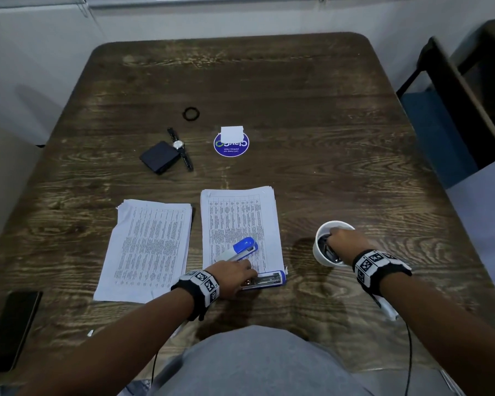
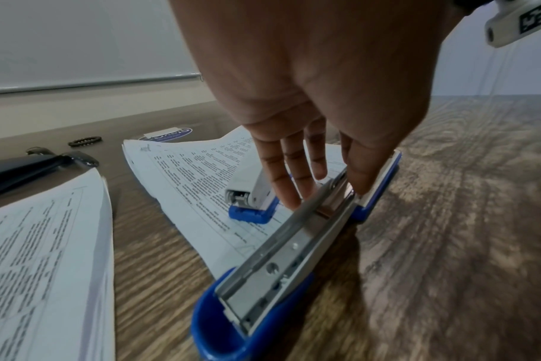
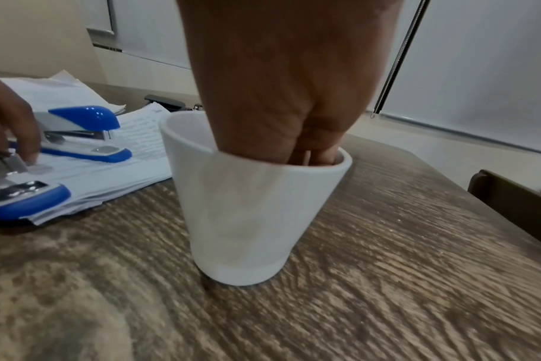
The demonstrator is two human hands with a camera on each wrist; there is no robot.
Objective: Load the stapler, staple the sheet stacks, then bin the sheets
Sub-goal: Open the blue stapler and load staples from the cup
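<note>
Two stacks of printed sheets lie side by side, a left stack (image 1: 152, 247) (image 2: 40, 256) and a right stack (image 1: 237, 215) (image 2: 195, 175). A closed blue and white stapler (image 1: 242, 250) (image 2: 250, 195) (image 3: 80, 129) rests on the right stack. A second stapler (image 1: 266, 280) (image 2: 278, 268) (image 3: 16, 193) lies open at that stack's near edge, its metal staple channel bare. My left hand (image 1: 240, 272) (image 2: 325, 185) holds it at the hinge, thumb on the flipped-back lid, fingers on the other side. My right hand (image 1: 337, 238) (image 3: 306, 156) reaches into a white cup (image 1: 316, 252) (image 3: 247, 219); its fingertips are hidden inside.
A black wallet (image 1: 159, 157), a wristwatch (image 1: 180, 147), a black ring (image 1: 190, 113) and a round blue sticker (image 1: 231, 144) lie mid-table. A dark phone (image 1: 12, 330) sits at the near left edge. A chair (image 1: 455, 110) stands off the table's right side.
</note>
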